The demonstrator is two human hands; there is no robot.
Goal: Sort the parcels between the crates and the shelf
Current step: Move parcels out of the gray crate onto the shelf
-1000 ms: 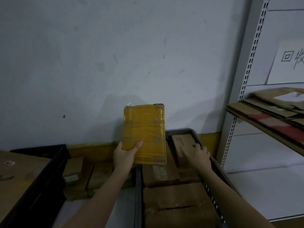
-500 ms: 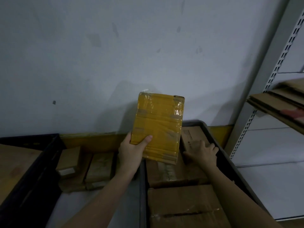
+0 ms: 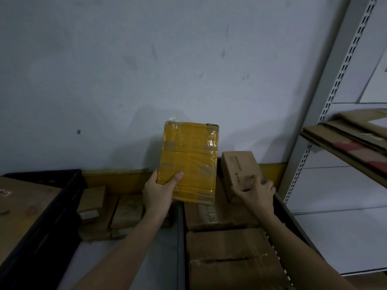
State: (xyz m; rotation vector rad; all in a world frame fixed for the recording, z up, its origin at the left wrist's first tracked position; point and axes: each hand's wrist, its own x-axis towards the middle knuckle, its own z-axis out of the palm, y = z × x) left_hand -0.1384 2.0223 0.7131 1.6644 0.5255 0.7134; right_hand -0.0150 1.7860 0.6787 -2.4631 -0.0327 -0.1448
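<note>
1. Above the gap between the two crates, the yellow parcel (image 3: 188, 162) stands upright in the left hand (image 3: 158, 192), thumb across its front face and the other fingers behind, gripping its lower left corner.
2. Just to its right, the right hand (image 3: 256, 192) curls over the near end of a small brown box (image 3: 240, 171), tilted up over the right crate (image 3: 293, 218).
3. Since each hand holds by one end only, I'd shift both grips nearer the middle before carrying.
4. Larger cartons (image 3: 230, 260) fill that crate; lift the box clear of them.
5. Beyond, the shelf (image 3: 343, 143) holds flattened cardboard, so approach it low and level.
</note>
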